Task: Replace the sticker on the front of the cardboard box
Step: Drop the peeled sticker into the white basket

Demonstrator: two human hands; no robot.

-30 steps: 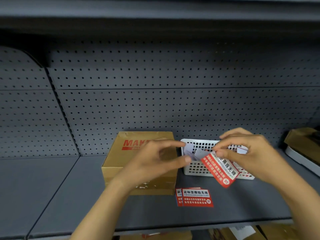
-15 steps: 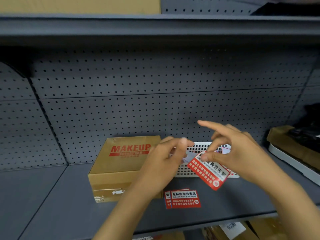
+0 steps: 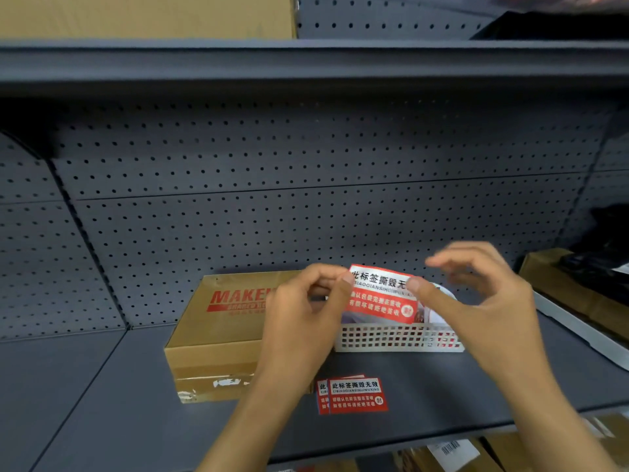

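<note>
A flat cardboard box (image 3: 218,338) with red "MAKEUP" print lies on the grey shelf; its front face shows torn white sticker remains and tape. A red and white sticker (image 3: 381,296) is held level above the white basket, between both hands. My left hand (image 3: 306,318) pinches its left edge, in front of the box's right part. My right hand (image 3: 476,301) pinches its right edge with thumb and forefinger, other fingers spread. Two or three more red stickers (image 3: 354,396) lie on the shelf in front of the box's right corner.
A white perforated plastic basket (image 3: 398,338) stands right of the box, with scraps inside. Another brown box with a white tray (image 3: 575,301) sits at far right. Grey pegboard (image 3: 306,199) backs the shelf; an upper shelf (image 3: 306,63) overhangs. Boxes show below the shelf edge.
The sticker went from hanging tilted in my right hand to being held level and higher between both hands. My left hand took its left edge. The view shifted down and left.
</note>
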